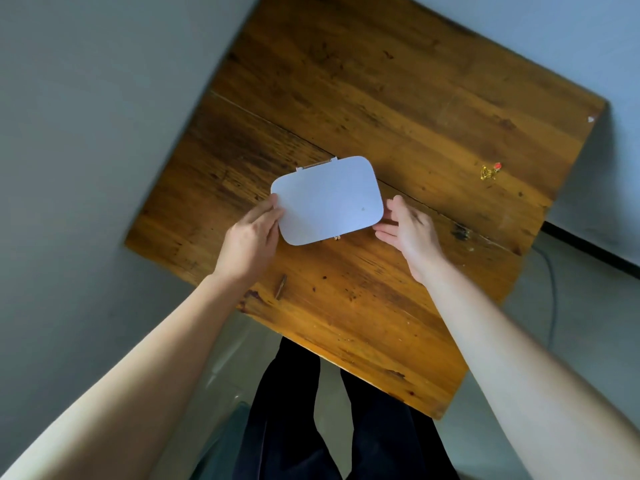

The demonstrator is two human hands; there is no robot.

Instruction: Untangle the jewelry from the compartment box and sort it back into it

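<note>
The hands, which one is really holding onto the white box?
The left hand: its fingers curl around the left edge of the white box. The right hand is spread open beside the right edge, at most brushing it.

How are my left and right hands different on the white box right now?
The left hand lies over the box's left corner, thumb on the lid; the right hand is at the right edge, fingers spread, and whether it touches is unclear. The left hand shows its back with fingers curled; the right hand is more open. Both flank the shut box on the table, away from the gold jewelry.
</note>
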